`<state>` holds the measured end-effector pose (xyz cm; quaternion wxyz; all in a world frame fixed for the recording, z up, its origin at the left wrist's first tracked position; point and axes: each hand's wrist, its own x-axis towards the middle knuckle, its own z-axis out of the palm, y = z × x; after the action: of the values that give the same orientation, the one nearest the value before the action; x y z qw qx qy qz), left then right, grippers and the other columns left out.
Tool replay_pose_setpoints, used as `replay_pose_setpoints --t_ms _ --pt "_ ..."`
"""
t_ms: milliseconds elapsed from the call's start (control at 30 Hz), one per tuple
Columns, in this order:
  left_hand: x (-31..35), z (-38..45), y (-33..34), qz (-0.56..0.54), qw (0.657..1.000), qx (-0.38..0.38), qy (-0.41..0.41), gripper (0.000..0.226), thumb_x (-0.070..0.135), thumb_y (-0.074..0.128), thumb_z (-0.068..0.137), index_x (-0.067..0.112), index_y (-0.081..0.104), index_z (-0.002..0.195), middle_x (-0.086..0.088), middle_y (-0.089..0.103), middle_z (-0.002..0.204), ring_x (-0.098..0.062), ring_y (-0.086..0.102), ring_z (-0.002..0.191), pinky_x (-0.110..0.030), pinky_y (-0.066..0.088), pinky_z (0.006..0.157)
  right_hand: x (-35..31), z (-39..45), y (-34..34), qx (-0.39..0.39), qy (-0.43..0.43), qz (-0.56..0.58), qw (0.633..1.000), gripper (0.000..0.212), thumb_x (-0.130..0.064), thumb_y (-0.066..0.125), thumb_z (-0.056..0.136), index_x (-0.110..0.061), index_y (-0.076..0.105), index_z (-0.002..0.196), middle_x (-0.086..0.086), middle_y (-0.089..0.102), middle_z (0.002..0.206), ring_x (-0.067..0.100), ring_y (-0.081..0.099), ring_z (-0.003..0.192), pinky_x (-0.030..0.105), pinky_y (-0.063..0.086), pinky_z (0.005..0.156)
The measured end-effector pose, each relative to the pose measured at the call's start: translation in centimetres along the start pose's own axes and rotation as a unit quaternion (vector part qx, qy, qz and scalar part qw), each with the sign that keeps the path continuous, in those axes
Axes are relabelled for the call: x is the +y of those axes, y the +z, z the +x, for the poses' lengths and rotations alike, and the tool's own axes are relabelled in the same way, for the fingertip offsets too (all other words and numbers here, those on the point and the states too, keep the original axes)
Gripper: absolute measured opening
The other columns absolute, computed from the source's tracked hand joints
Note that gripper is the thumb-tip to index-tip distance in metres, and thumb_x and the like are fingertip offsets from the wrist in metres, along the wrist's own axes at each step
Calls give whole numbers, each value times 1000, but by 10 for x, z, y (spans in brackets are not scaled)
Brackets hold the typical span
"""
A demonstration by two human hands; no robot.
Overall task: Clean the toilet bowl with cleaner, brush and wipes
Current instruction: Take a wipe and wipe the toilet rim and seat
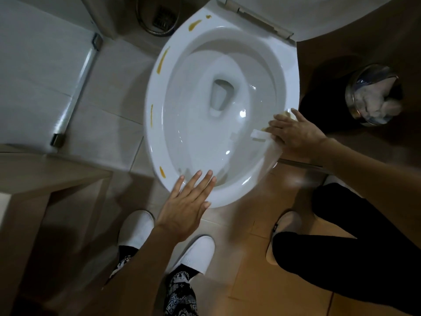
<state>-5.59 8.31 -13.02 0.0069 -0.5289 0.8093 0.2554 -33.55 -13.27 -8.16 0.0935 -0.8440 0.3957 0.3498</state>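
A home bathroom: toilet bowl, tiled floor (drain grate too).

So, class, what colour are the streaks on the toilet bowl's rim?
Yellowish-orange streaks on the white toilet rim, shown in the head view.

A steel bin holding crumpled paper stands right; a floor drain lies behind, white shoes below.

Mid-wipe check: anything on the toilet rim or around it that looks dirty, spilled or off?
Yes. Yellow-brown smears still streak the toilet rim along its far-left arc, from near the hinge down to the front by the left hand. The right hand presses a wipe on the opposite side. Nothing looks spilled on the floor.
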Motion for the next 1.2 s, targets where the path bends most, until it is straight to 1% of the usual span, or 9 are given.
replay_pose_setpoints --t_ms 133,233,333,467,600,733,933,1100,1200 --pt "0 0 1 4 1000 6 2 56 35 24 100 15 18 152 1 14 159 -18 13 146 -46 16 114 -6 -10 5 11 -19 4 1000 42 -31 35 101 -20 47 140 -3 44 146 16 25 144 48 1 118" --pt "-1 0 3 5 1000 10 6 56 35 24 100 15 16 152 2 12 159 -18 11 146 -46 15 115 2 -2 -2 0 14 -3 1000 42 -30 35 101 -22 45 141 -5 39 150 13 21 145 47 -3 117" --pt "-1 -1 5 3 1000 9 4 56 35 25 101 16 14 153 4 10 160 -17 7 147 -46 13 116 -2 -1 3 20 38 -1 999 41 -29 35 101 -21 49 138 -3 42 147 15 21 145 51 0 117" --pt "-2 0 6 13 1000 11 6 56 35 23 100 16 15 153 4 13 159 -18 11 146 -46 14 115 -34 -19 17 41 39 60 997 41 -27 35 101 -17 49 138 0 45 145 18 24 144 51 2 117" --pt "-3 0 7 20 1000 7 5 55 36 17 101 17 13 153 4 13 159 -18 11 147 -46 13 116 -66 -36 32 52 -9 106 993 39 -25 39 101 -19 49 138 -2 47 142 18 28 142 49 3 117" --pt "-3 0 7 21 1000 15 5 55 36 19 101 17 15 152 3 16 159 -18 15 146 -46 14 115 -50 -31 33 81 0 98 992 37 -21 45 98 -18 54 134 -1 50 139 17 33 140 53 5 115" --pt "-3 0 7 27 999 22 6 55 36 19 101 17 16 152 3 16 159 -19 16 146 -46 14 115 -52 -29 33 91 48 113 988 37 -25 39 100 -18 54 133 -1 49 140 18 28 142 54 7 116" --pt "-3 1 8 28 999 24 6 56 36 18 100 16 17 152 3 17 158 -19 16 146 -45 11 116 -89 -43 45 104 17 188 977 35 -25 40 101 -19 55 131 -2 51 136 19 31 141 52 6 117" --pt "-3 0 6 29 999 31 7 55 36 19 100 16 19 152 1 19 158 -18 18 145 -45 12 115 -80 -43 48 101 14 199 975 34 -23 41 100 -21 55 131 -4 50 136 18 31 141 53 6 116"
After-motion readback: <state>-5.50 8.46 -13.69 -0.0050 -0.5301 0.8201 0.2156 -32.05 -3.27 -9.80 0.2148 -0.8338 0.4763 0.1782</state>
